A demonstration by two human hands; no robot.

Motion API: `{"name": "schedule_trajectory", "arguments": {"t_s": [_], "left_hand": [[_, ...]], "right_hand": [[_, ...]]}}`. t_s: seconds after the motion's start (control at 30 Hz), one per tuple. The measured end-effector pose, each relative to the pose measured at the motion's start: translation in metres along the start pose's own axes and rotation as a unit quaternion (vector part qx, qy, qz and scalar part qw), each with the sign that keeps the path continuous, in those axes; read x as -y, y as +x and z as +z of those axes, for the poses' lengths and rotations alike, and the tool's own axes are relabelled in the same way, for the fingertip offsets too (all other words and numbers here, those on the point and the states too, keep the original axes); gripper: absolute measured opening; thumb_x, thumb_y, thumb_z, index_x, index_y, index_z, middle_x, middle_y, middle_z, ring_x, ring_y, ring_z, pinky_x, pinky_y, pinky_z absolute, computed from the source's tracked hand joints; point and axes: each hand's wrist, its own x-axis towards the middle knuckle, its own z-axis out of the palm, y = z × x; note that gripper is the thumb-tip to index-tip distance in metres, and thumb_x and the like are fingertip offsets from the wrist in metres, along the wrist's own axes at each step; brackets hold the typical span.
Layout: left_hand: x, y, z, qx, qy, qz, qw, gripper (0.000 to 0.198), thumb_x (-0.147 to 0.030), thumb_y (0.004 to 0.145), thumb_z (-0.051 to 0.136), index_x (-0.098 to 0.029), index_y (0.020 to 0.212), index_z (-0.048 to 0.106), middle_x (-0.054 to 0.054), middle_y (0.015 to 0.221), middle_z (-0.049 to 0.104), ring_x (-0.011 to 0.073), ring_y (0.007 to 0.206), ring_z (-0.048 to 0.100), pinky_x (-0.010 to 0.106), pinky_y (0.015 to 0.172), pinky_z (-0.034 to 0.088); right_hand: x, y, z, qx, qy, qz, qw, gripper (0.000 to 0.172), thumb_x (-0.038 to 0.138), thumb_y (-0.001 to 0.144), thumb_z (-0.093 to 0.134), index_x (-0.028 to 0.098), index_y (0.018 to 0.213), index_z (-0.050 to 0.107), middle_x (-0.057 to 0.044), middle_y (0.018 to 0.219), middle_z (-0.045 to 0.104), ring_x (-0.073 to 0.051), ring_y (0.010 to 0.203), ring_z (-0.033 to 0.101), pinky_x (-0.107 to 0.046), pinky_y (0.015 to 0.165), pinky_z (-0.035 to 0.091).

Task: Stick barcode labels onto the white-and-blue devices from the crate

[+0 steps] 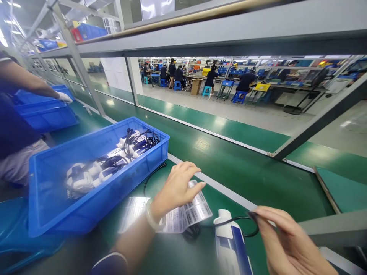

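My left hand [179,185] hovers over silvery sheets of printed labels [197,208], its fingers apart and nothing in them. A pale bangle circles that wrist. At the lower right, my right hand [286,240] pinches a black cable [241,218] between thumb and fingertips. Just left of that hand lies a white and dark blue handheld device [229,244], its lower end blurred at the frame's bottom. The cable runs across its white top. A dark coil of cable [191,231] shows beside the sheets, partly covered by them.
On the left stands a blue bin [100,214] with several similar devices [114,158] and tangled cords. Another cable end [163,165] lies beside it. A co-worker's gloved hand [65,97] is near more blue bins [47,114]. Metal posts [131,82] and a shelf frame the green bench.
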Motion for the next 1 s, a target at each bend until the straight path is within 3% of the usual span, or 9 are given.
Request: {"name": "schedule_trajectory", "arguments": {"t_s": [0.13,0.23,0.3,0.43,0.57,0.63,0.73,0.9,1.0], "left_hand": [[-0.022,-0.01,0.004,0.079,-0.163,0.072,0.981,0.021,-0.033,0.08,0.069,-0.016,0.09,0.064,0.005,0.092,0.066,0.0184,0.09,0.058,0.03,0.085,0.043],[-0.031,-0.014,0.013,0.091,-0.193,0.082,0.974,0.01,-0.025,0.083,0.064,-0.016,0.082,0.062,0.004,0.082,0.065,0.0163,0.081,0.057,0.029,0.079,0.043],[-0.033,-0.014,0.019,0.085,-0.195,0.085,0.973,0.011,-0.021,0.087,0.058,-0.015,0.077,0.061,0.004,0.078,0.063,0.0154,0.079,0.055,0.028,0.076,0.042],[-0.033,-0.014,0.024,0.047,-0.205,0.074,0.975,0.015,-0.021,0.09,0.053,-0.016,0.077,0.059,0.003,0.079,0.06,0.0142,0.08,0.055,0.026,0.075,0.042],[-0.025,-0.019,0.022,0.034,-0.176,0.096,0.979,0.008,-0.019,0.09,0.055,-0.018,0.084,0.059,0.002,0.089,0.06,0.0133,0.085,0.057,0.023,0.076,0.044],[-0.017,-0.022,0.022,0.042,-0.173,0.118,0.977,0.003,-0.019,0.089,0.056,-0.02,0.087,0.058,0.002,0.094,0.06,0.0133,0.086,0.057,0.022,0.076,0.044],[-0.011,-0.025,0.026,0.056,-0.172,0.113,0.977,0.002,-0.022,0.089,0.058,-0.02,0.088,0.059,0.002,0.1,0.061,0.0135,0.09,0.058,0.021,0.076,0.045],[-0.022,-0.021,0.042,0.056,-0.144,0.026,0.988,0.032,-0.033,0.089,0.057,-0.019,0.118,0.054,0.002,0.093,0.065,0.0148,0.088,0.061,0.026,0.086,0.046],[-0.028,-0.019,0.061,0.131,-0.102,-0.003,0.986,0.031,-0.041,0.089,0.054,-0.016,0.108,0.059,0.005,0.092,0.066,0.0164,0.084,0.062,0.026,0.077,0.047]], "right_hand": [[-0.005,0.003,0.001,0.158,-0.008,-0.046,0.986,0.024,0.018,0.096,0.054,0.03,0.115,0.062,-0.001,0.104,0.061,-0.02,0.09,0.059,-0.028,0.08,0.045],[-0.006,0.003,0.004,0.191,-0.03,-0.059,0.979,0.033,0.019,0.098,0.051,0.032,0.129,0.054,-0.001,0.101,0.062,-0.019,0.088,0.059,-0.028,0.078,0.046],[-0.005,0.003,0.005,0.184,-0.038,-0.036,0.981,0.035,0.02,0.099,0.05,0.031,0.132,0.05,0.0,0.099,0.062,-0.018,0.09,0.059,-0.027,0.08,0.046],[0.001,0.004,0.006,0.137,-0.009,0.05,0.989,0.031,0.024,0.096,0.053,0.026,0.127,0.052,-0.004,0.116,0.059,-0.02,0.102,0.057,-0.03,0.09,0.044],[0.011,0.005,0.006,0.154,0.071,0.137,0.976,0.003,0.02,0.088,0.061,0.021,0.09,0.064,0.001,0.089,0.065,-0.018,0.084,0.061,-0.026,0.079,0.046],[0.015,0.004,0.007,0.146,0.106,0.162,0.97,0.007,0.019,0.086,0.063,0.021,0.079,0.062,0.003,0.076,0.063,-0.015,0.073,0.059,-0.023,0.07,0.045],[0.019,-0.001,0.003,0.12,0.096,0.143,0.978,0.009,0.018,0.085,0.062,0.021,0.076,0.061,0.005,0.074,0.062,-0.014,0.069,0.058,-0.022,0.065,0.043],[0.014,-0.014,-0.029,0.052,0.028,0.151,0.987,0.013,0.023,0.092,0.055,0.021,0.08,0.06,0.002,0.079,0.061,-0.016,0.075,0.056,-0.026,0.07,0.041],[-0.009,-0.023,-0.053,0.025,0.037,0.206,0.978,0.017,0.031,0.093,0.056,0.02,0.08,0.059,0.0,0.08,0.06,-0.018,0.077,0.055,-0.029,0.073,0.041]]}}
